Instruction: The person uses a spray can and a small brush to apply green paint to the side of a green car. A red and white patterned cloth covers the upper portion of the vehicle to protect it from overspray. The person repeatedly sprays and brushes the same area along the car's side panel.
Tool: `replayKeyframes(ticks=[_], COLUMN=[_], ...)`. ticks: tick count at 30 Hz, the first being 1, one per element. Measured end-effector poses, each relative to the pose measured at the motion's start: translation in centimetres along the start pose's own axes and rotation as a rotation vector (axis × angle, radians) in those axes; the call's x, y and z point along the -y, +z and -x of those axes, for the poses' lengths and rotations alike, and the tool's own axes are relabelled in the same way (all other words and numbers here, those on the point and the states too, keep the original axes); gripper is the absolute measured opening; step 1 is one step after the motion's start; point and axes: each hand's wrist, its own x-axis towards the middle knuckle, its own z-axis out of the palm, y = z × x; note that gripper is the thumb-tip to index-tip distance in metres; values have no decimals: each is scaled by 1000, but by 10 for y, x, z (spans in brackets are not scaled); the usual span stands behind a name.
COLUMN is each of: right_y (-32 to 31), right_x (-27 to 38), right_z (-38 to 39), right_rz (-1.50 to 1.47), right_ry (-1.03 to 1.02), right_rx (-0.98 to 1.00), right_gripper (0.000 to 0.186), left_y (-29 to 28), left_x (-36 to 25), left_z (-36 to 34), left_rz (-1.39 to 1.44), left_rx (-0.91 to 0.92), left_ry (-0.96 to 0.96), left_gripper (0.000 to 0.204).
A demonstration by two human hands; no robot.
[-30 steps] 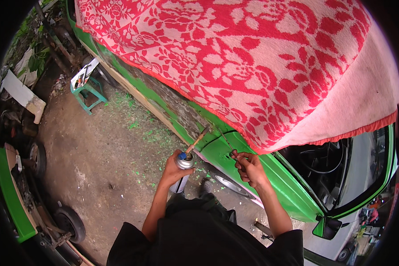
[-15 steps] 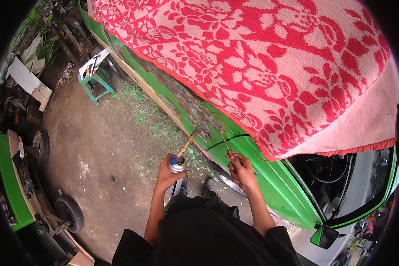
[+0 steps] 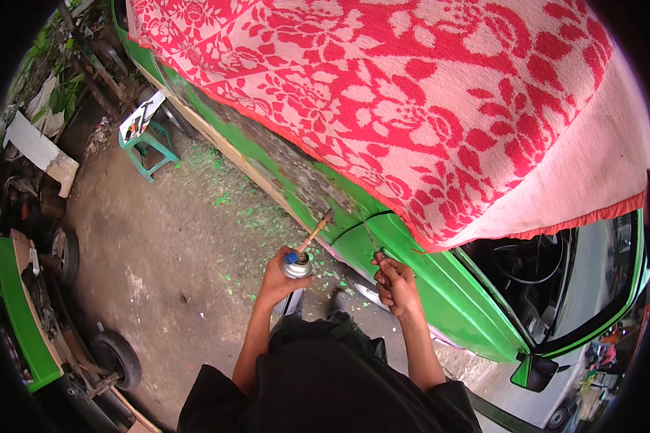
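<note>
My left hand grips a silver gas canister fitted with a torch head with a blue knob and a metal nozzle tube angled toward the green car body, where paint is stripped to a greyish band. No flame is visible. My right hand is closed around the handle of a thin metal-shafted tool, probably a screwdriver or scraper, its tip near the stripped band. A red and pink floral blanket covers the car's upper part, above both tools.
A teal stool carries loose tools. Loose tyres and a green body panel lie at the left. Green paint flakes are scattered on the concrete floor. The car's wing mirror sticks out at lower right.
The whole view shifted right, then partly back left, as my head moved. Both hands keep hold of their tools, the right hand now slightly lower relative to the picture.
</note>
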Motion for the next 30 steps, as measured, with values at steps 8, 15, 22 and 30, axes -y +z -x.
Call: replayKeyframes(ticks=[8, 15, 22, 30], right_y=[-2, -2, 19, 13], right_x=[-1, -10, -16, -33], right_z=[-5, 1, -16, -1], right_rz=[-60, -41, -42, -81], right_ry=[21, -16, -37, -54], right_rx=[49, 19, 20, -31], right_gripper=[21, 23, 22, 23], left_y=[-8, -10, -7, -4], left_x=[1, -3, 2, -6], left_z=[11, 20, 28, 43], left_rz=[-98, -70, -20, -66], left_rx=[-52, -111, -111, -159], left_ry=[-1, -17, 7, -42], left_gripper=[47, 51, 51, 51])
